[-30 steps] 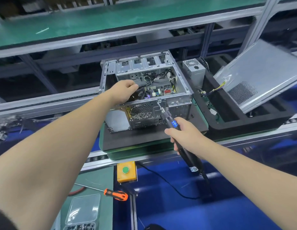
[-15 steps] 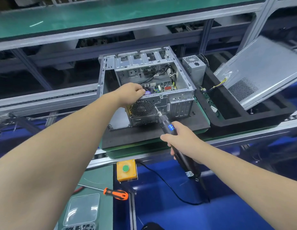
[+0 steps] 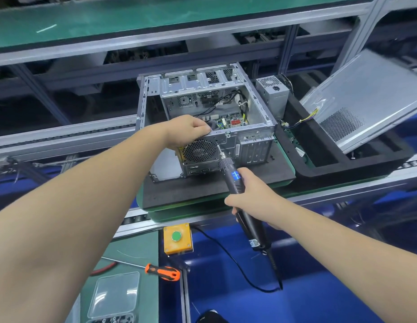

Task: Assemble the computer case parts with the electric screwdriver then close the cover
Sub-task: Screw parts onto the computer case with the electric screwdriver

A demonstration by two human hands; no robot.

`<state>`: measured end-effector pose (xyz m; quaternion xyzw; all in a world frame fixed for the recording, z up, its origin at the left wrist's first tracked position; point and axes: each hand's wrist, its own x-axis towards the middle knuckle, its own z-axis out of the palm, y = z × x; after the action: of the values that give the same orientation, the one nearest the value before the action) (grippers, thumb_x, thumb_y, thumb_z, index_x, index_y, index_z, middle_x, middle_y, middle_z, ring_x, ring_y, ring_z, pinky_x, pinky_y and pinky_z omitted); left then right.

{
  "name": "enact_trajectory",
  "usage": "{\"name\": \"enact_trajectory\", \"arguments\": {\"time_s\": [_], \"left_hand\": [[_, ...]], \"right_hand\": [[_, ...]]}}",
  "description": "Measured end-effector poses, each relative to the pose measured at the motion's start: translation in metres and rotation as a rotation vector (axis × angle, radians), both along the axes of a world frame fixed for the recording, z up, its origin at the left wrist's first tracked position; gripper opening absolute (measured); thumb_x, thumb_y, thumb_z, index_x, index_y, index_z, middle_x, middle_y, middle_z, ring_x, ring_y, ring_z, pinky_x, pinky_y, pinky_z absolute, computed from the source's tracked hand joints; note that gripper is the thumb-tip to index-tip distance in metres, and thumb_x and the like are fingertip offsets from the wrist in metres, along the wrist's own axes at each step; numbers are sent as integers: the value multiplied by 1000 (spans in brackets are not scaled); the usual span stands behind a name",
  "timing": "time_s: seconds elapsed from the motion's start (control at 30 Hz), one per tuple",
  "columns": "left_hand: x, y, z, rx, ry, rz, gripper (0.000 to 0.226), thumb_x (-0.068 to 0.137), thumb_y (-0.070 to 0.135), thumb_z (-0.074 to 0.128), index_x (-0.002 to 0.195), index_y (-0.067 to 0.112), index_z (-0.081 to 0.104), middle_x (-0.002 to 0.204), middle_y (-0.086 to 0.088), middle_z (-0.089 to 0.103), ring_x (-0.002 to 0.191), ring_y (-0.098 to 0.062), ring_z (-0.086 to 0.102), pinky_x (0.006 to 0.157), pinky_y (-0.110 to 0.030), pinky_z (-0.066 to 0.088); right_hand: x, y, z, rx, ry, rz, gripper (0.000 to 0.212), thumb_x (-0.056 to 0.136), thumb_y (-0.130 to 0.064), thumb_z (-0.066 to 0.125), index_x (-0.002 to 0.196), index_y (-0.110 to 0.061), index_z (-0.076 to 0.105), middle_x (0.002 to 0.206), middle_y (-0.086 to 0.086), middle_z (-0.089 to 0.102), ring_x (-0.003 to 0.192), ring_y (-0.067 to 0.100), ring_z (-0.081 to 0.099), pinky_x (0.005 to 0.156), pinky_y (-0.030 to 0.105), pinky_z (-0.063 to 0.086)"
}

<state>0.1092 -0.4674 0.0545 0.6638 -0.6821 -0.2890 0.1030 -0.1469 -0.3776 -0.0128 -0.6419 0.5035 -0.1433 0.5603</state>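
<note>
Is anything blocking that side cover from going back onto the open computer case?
Yes. The cover leans in the foam tray to the right, while the left hand grips the computer case over its open top edge and the right hand holds the electric screwdriver against its rear panel.
</note>
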Motion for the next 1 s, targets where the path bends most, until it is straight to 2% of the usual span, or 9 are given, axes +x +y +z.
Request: {"name": "enact_trajectory", "arguments": {"time_s": [0.07,0.13,0.2,0.33,0.47,0.6,0.7,0.8,1.0], "left_hand": [[1,0,2,-5,19,-4,34,102,52,49,103,30,74,54,26,54,48,2,50,53,-18,46],[2,-2,4,2,44,-1,34,99,54,54,98,29,77,61,18,56,60,-10,48,67,-26,46],[4,-2,5,37,71,21,33,98,55,57,99,30,78,65,12,55,63,-15,45,67,-28,44],[2,-3,14,60,48,14,25,98,52,61,93,35,78,63,28,64,55,6,57,69,-25,45],[-2,-7,19,46,-4,17,22,97,47,65,104,33,80,100,19,73,95,-4,65,90,-28,45],[-6,-8,21,31,38,25,15,95,36,69,103,30,81,93,21,74,86,0,64,81,-22,47],[-8,-10,20,-23,141,38,12,93,19,72,99,22,82,75,27,72,63,13,61,61,-7,44],[-8,-8,20,-19,220,105,13,93,10,71,97,18,81,81,10,76,51,4,55,49,-9,42],[-8,-4,13,-46,183,97,16,97,17,68,101,24,81,93,-3,78,73,-10,58,72,-25,48]], "right_hand": [[0,1,1,-7,-6,-1,66,81,-19,71,139,-25,41,102,9,64,66,18,74,78,50,65],[0,1,2,-16,-8,6,58,82,-19,70,133,-25,43,101,10,64,66,18,74,79,52,65],[1,2,3,-26,-13,16,50,82,-19,70,125,-27,46,100,10,65,67,18,73,81,53,64],[2,2,4,-40,8,9,53,83,-21,69,129,-28,45,103,6,65,68,16,75,82,47,64],[3,2,4,-63,20,7,48,83,-22,67,125,-30,46,104,4,64,67,15,75,73,36,60],[4,3,3,-41,14,2,51,84,-19,68,128,-28,45,103,6,63,66,16,74,77,43,64],[3,5,6,-43,11,22,44,84,-19,68,121,-31,46,104,7,64,66,15,74,71,35,62],[3,6,8,-40,12,34,39,85,-20,68,115,-34,47,106,8,65,66,15,74,71,37,63],[3,5,9,-45,7,25,40,85,-18,68,116,-33,48,106,9,65,67,16,74,74,37,64]]}}
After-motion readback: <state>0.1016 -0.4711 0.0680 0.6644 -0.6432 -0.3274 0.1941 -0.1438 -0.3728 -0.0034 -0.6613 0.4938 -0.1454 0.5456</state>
